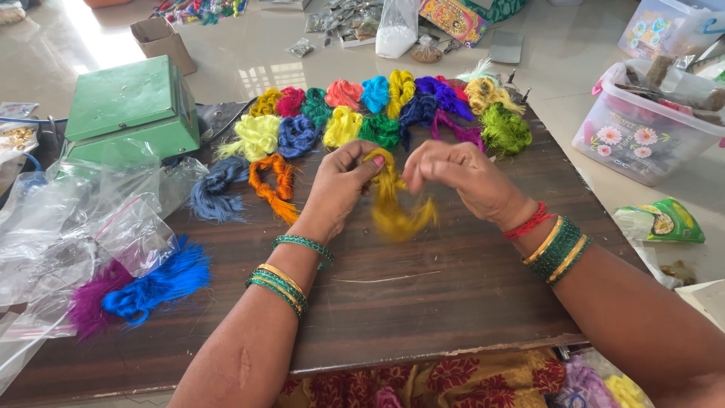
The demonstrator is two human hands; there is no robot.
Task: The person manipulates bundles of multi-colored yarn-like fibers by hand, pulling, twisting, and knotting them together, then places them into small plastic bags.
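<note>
Both forearms, bangled, reach over the dark wooden tabletop (453, 302). Left hand (340, 185) pinches the top of a yellow thread bundle (393, 208), fingers closed on it. Right hand (461, 177) curled, fingertips on the same bundle; tail hangs blurred between the hands. Coloured thread bundles (377, 113) in rows just beyond. Blue tuft (155, 283) and plastic bags (75, 219) at left; green box (128, 109) behind them.

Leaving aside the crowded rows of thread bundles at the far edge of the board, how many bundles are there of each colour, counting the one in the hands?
Grey-blue bundle: 1
Orange bundle: 1
Bright blue bundle: 1
Purple bundle: 1
Yellow bundle, in left hand and right hand: 1
Total: 5
</note>
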